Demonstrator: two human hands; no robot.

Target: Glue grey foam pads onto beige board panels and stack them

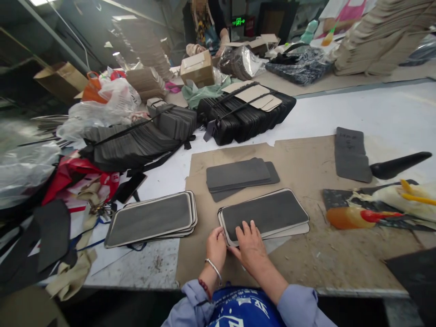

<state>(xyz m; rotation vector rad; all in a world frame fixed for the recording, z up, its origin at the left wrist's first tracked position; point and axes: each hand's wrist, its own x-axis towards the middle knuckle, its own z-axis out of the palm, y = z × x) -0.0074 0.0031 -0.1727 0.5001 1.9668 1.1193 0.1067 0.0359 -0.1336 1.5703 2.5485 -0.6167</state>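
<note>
A dark grey rounded panel (pixel 265 213) with a pale border lies in front of me on brown board, over another pale-edged piece. My right hand (pixel 251 245) rests on its near edge, fingers spread flat and holding nothing. At the panel's left end, my left hand (pixel 215 250) has its fingers closed on the edge; the thumb side is partly hidden. Just beyond lie several plain grey strips (pixel 238 175), loosely stacked. Left of my hands is a pile of similar pale-bordered panels (pixel 151 217).
At right are an orange glue bottle (pixel 347 218) with a red nozzle, a black-handled tool (pixel 402 164) and a grey marked piece (pixel 350 152). Strapped black bundles (pixel 252 113) stand behind. Bags and cloth (pixel 85 177) crowd the left. A person (pixel 206 27) stands across the table.
</note>
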